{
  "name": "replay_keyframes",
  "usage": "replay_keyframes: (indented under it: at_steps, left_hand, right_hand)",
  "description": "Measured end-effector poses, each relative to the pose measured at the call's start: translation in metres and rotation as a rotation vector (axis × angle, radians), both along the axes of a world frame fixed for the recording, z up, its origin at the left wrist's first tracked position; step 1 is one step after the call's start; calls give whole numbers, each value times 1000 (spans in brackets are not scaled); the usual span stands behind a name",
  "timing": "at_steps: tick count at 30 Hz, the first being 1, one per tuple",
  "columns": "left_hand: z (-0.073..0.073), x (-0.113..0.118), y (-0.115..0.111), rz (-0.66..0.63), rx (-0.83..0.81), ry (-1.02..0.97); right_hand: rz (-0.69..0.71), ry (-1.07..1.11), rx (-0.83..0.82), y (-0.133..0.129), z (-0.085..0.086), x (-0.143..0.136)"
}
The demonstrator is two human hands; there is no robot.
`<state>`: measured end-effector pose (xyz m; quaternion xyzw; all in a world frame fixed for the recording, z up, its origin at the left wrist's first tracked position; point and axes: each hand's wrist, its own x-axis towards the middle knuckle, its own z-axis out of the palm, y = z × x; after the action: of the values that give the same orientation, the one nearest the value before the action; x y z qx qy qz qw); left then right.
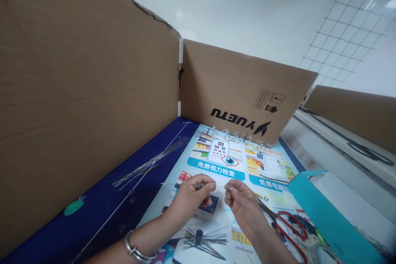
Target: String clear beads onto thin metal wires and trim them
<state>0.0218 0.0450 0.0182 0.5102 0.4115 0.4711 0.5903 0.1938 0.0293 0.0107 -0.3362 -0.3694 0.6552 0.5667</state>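
My left hand [198, 192] is closed in a pinch on a thin metal wire [168, 184], whose end sticks out to the left. A short stretch of wire spans the gap to my right hand [243, 206]. The right fingertips are pinched on a small shiny silvery piece [229, 188], too small to make out well. Just below the left fingers lies a dark blue box-like object [210, 206], partly covered by the hand. Nearer to me, cut wires [213, 241] lie crossed around a small dark cylinder [199, 236].
Scissors with red handles [278, 225] lie right of my right hand, near a tape roll [323, 252] and a teal folder-like object [332, 214]. Long wires [151, 164] rest at left. Small shiny wire pieces [244, 137] line the foot of the cardboard panel [235, 78]. Another cardboard wall [86, 90] stands left.
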Motion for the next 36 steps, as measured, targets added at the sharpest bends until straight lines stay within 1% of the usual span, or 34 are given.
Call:
replay_keyframes:
  at_steps: [9,15,21,24,29,34,36]
  left_hand:
    - [1,4,-6,11,-20,2]
    - [-1,10,-12,32,-49,-39]
    - [-5,11,-10,38,-60,-51]
    - [-8,10,-10,-37,-98,-106]
    - [-12,8,-10,-182,-189,-354]
    - [-12,7,-10,-282,-251,-485]
    - [-11,7,-10,-312,-271,-501]
  right_hand:
    - [-24,6,31,1,-5,0]
    - [-20,17,41,1,-7,1]
    - [-54,-121,89,-1,-5,-1]
    - [-74,-236,116,-4,-1,-5]
    - [-115,-435,134,-9,6,-9]
    - [-141,-618,321,-13,16,-7]
    - [-145,-674,343,-15,19,-7]
